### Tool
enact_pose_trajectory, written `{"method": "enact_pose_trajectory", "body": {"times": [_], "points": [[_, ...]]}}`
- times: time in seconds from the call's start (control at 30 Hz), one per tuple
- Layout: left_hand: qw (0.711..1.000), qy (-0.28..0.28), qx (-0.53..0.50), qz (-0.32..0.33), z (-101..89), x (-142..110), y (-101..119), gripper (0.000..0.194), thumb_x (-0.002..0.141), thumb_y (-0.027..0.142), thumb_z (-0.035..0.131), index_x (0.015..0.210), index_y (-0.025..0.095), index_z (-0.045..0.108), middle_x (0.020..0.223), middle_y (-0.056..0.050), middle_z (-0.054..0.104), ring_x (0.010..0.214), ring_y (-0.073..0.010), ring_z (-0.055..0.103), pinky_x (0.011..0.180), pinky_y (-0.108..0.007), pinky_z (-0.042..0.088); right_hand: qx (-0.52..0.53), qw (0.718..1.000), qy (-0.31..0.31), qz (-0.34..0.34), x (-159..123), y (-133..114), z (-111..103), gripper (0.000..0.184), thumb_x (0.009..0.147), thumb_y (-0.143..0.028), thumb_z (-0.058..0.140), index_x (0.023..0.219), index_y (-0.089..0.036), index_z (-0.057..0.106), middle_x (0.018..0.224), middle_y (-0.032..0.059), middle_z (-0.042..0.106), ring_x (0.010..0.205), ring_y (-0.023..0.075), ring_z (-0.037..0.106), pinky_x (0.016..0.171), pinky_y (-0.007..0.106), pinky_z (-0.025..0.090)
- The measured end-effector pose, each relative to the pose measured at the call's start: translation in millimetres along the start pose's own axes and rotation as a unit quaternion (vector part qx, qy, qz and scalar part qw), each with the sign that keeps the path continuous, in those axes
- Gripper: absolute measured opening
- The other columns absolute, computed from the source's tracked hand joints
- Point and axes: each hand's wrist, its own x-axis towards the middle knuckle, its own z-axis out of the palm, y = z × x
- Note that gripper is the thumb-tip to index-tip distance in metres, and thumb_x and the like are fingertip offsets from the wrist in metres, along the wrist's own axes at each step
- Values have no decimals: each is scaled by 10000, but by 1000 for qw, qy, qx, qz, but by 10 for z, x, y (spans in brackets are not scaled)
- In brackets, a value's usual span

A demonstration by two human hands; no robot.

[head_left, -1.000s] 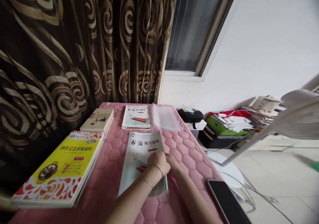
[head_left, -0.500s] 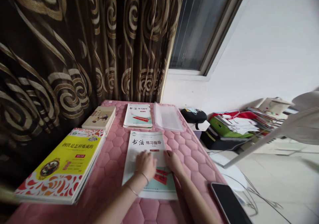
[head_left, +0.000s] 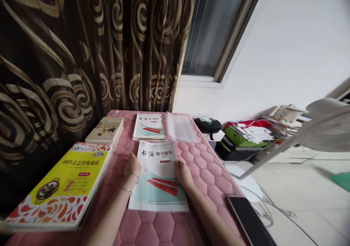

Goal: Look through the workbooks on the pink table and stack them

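A thin white and teal workbook lies flat on the pink quilted table, cover up. My left hand rests against its left edge, fingers curled at the edge, two thin bracelets on the wrist. My right hand lies on its right edge, fingers flat on the cover. Just beyond it lies a second workbook of the same kind, with a clear plastic folder to its right.
A stack topped by a yellow book sits at the near left, a beige book behind it. A dark phone lies at the table's right edge. Patterned curtain to the left; fan, cables and clutter on the floor to the right.
The workbook has been laid flat and squared. My left hand slid from the cover's middle to its left edge, and my right hand moved out to the right edge.
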Motion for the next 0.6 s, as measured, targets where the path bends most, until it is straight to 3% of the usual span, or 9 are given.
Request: {"method": "enact_pose_trajectory", "body": {"times": [0.13, 0.3, 0.6], "points": [[1000, 3, 14, -22, -30, 60, 7, 422, 853, 45, 407, 1270, 70, 465, 1113, -223, 686, 1043, -285, 670, 808, -352, 467, -6, 1000, 2, 2, 95, -39, 49, 353, 944, -254, 351, 1005, -114, 669, 989, 161, 713, 921, 247, 668, 776, 319, 490], [999, 1, 32, -21, -17, 78, 15, 451, 839, 51, 420, 1287, 58, 467, 1065, -235, 701, 1056, -296, 665, 857, -376, 449, -15, 1000, 12, -15, 71, -40, 67, 435, 939, -226, 369, 1344, -153, 510, 1062, 132, 705, 978, 221, 669, 834, 301, 481], [998, 3, 61, -3, -4, 48, 37, 394, 863, 50, 345, 1223, 75, 504, 1034, -228, 712, 1018, -265, 681, 882, -375, 435, -56, 998, -21, -23, 56, -58, 46, 427, 960, -232, 360, 1322, -225, 586, 1055, 115, 726, 998, 222, 672, 848, 299, 482]]}}
